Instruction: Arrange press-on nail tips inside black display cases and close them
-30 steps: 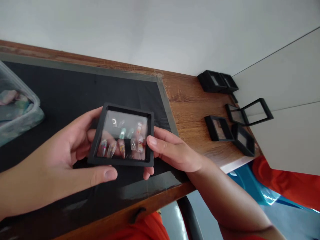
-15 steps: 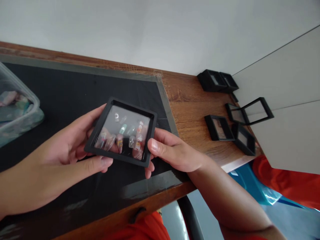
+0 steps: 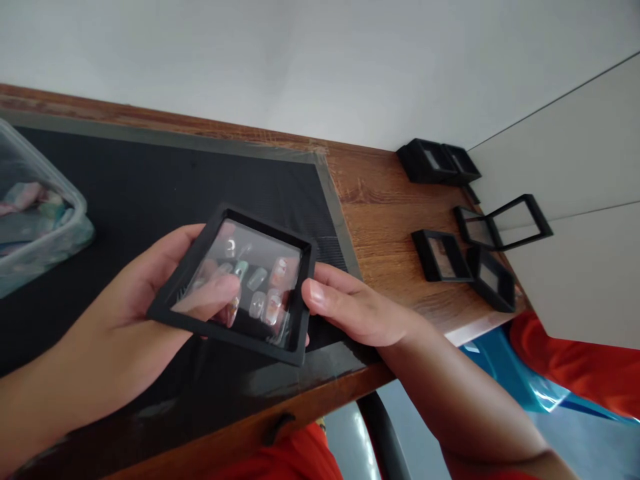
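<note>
Both hands hold a black square display frame (image 3: 307, 300) with a clear film window, tilted above the dark mat. Several decorated press-on nails (image 3: 273, 307) show in the window, some clear, some with orange, white or green. My left hand (image 3: 125, 313) grips the left side. Its thumb shows within the window, overlapping some nails, and the frame's lower edge crosses in front of it. My right hand (image 3: 360, 307) pinches the right edge, thumb on the rim and the other fingers partly hidden behind.
A clear plastic box (image 3: 55, 220) with colourful small packets stands at the left. On the wooden tabletop (image 3: 370, 193) at right lie more black frames (image 3: 443, 257), one opened out (image 3: 517, 220). A person's red sleeve (image 3: 575, 367) and a blue plastic item (image 3: 500, 367) show at lower right.
My left thumb has moved from below the frame's lower edge to within the window area. The frame has tipped, its lower edge coming down and nearer. My right hand keeps its grip.
</note>
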Available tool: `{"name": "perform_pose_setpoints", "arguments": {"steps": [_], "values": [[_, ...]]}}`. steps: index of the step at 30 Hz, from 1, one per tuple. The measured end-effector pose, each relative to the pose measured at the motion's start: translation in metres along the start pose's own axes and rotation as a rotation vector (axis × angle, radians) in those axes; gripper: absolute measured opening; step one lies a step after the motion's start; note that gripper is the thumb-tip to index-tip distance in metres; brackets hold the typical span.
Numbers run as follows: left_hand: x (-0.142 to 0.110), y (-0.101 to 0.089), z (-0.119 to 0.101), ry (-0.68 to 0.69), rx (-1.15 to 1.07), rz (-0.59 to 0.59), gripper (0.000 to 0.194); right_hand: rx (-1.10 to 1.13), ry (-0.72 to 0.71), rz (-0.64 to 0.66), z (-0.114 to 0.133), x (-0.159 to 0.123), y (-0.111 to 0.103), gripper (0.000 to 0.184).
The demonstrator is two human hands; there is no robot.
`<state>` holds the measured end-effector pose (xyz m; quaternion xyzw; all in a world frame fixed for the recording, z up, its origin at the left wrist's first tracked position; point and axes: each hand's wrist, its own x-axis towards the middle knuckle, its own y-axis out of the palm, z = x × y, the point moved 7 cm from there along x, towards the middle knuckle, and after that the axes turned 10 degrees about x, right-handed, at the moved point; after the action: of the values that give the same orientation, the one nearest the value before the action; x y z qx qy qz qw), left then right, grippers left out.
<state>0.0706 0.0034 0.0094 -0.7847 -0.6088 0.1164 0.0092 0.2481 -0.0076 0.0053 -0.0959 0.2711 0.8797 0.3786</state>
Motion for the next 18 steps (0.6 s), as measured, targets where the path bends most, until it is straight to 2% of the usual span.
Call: {"name": "perform_pose_setpoints", "arguments": {"steps": [3,10,15,18], "values": [[0.0001,0.0017,-0.0023,-0.007,0.005,-0.025,0.016,0.066,-0.046,-0.008,0.0042,0.0017,0.0015,0.064],[0.0016,0.0024,-0.0008,0.027,0.091,-0.124,0.031,0.019,-0.048,-0.011,0.0038,0.0024,0.0035,0.06],[0.0003,-0.0011,0.0015,0.028,0.166,-0.145,0.043,0.032,-0.059,-0.009,0.005,0.0019,0.0061,0.057],[0.0,-0.0031,0.0039,0.013,0.179,-0.139,0.041,0.031,-0.071,0.009,0.0062,0.002,0.0082,0.056]]}}
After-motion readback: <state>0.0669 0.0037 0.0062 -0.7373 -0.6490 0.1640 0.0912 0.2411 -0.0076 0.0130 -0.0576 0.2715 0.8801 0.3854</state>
